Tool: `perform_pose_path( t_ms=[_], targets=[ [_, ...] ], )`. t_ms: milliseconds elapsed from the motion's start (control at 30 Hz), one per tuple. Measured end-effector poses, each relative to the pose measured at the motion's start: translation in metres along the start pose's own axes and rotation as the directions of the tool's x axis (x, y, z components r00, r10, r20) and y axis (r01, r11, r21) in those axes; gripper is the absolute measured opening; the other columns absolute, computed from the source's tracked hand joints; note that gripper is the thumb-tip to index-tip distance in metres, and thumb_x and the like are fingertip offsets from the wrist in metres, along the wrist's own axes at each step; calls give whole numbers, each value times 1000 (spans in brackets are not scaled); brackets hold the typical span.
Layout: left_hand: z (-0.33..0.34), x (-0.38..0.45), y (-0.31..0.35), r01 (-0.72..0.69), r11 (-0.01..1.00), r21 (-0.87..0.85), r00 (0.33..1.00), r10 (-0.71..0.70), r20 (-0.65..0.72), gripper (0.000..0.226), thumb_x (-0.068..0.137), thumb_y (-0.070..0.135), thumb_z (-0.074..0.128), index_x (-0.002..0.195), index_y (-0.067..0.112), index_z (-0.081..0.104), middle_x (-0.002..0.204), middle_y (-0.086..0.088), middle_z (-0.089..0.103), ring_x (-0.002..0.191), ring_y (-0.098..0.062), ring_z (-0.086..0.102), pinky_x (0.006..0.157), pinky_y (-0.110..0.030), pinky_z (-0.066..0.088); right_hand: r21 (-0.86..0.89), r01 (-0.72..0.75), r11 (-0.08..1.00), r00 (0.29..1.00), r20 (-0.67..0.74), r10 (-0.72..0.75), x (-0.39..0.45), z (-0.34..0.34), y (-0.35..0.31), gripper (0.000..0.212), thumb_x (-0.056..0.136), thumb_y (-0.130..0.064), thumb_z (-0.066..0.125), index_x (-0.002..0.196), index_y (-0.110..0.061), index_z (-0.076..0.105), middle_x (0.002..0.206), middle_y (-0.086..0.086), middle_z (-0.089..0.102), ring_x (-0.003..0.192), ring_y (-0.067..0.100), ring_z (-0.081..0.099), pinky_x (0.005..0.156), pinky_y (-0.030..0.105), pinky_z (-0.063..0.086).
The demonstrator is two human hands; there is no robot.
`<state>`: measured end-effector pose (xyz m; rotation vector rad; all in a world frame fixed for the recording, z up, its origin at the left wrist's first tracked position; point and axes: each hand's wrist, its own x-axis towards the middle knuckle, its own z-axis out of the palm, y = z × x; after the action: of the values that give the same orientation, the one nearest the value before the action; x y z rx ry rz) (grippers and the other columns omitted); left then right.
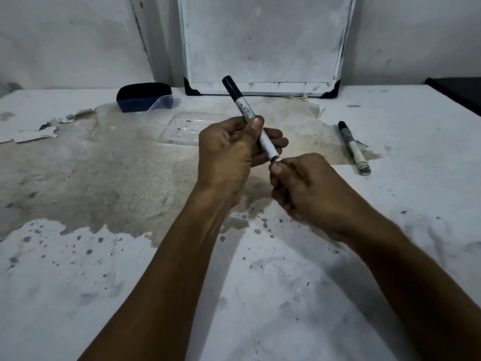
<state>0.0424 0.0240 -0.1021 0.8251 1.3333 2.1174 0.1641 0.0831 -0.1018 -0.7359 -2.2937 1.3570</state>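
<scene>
The left hand point(229, 152) grips a marker point(243, 108) around the middle of its white barrel, thumb pressed along the front and fingers curled behind. The marker is tilted, its black cap up and away toward the far side and its lower end pointing down to the right. There the right hand point(307, 188), fingers curled in, pinches that lower end between thumb and forefinger. Both hands hold it in the air above the table point(390, 256), over the worn, stained patch in its middle. Just behind the hands lies a clear tray point(187, 126), with a blue eraser point(144, 97) touching its far left corner. A second marker point(351, 145) lies well apart to the right. A whiteboard point(263, 40) stands at the table's far edge against the wall point(65, 35)
</scene>
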Motion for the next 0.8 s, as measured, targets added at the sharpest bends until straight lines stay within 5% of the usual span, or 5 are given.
perform_pose_path(
  t_ms=[167,333,500,667,800],
  targets=[
    [5,1,-2,-20,999,-29,996,18,-86,21,98,4,57,79,3,67,69,-9,77,67,-27,78,59,-32,61,-563,30,826,909,-329,-257,-2,15,3,20,98,-28,48,87,-14,57,69,6,59,54,16,50,47,27,34],
    [2,2,2,5,996,-92,999,-9,-46,22,98,6,55,79,3,67,73,-11,78,70,-26,77,61,-33,61,482,-114,869,993,92,80,5,-6,-2,43,99,-38,43,86,-5,67,61,10,67,48,15,53,41,25,39],
    [-1,1,2,-5,996,-84,1000,4,-9,22,99,6,55,80,5,67,74,-11,78,74,-28,78,64,-34,61,643,-184,744,975,215,56,6,-11,2,38,97,-29,48,79,-1,67,59,11,64,46,16,52,38,23,41],
    [-3,1,-1,-13,999,-36,997,10,-74,16,98,6,58,86,-1,65,75,-13,78,71,-28,78,60,-31,61,-316,146,937,929,-282,-240,1,4,7,20,89,-26,66,79,-11,74,61,0,70,50,9,62,50,23,48],
    [-5,3,0,-15,997,-81,990,3,-143,15,96,8,60,87,-1,67,76,-12,78,73,-27,78,61,-32,61,-466,96,880,891,-354,-285,-1,5,6,25,88,-33,67,97,-12,74,74,9,73,62,23,63,58,33,51]
  ],
)
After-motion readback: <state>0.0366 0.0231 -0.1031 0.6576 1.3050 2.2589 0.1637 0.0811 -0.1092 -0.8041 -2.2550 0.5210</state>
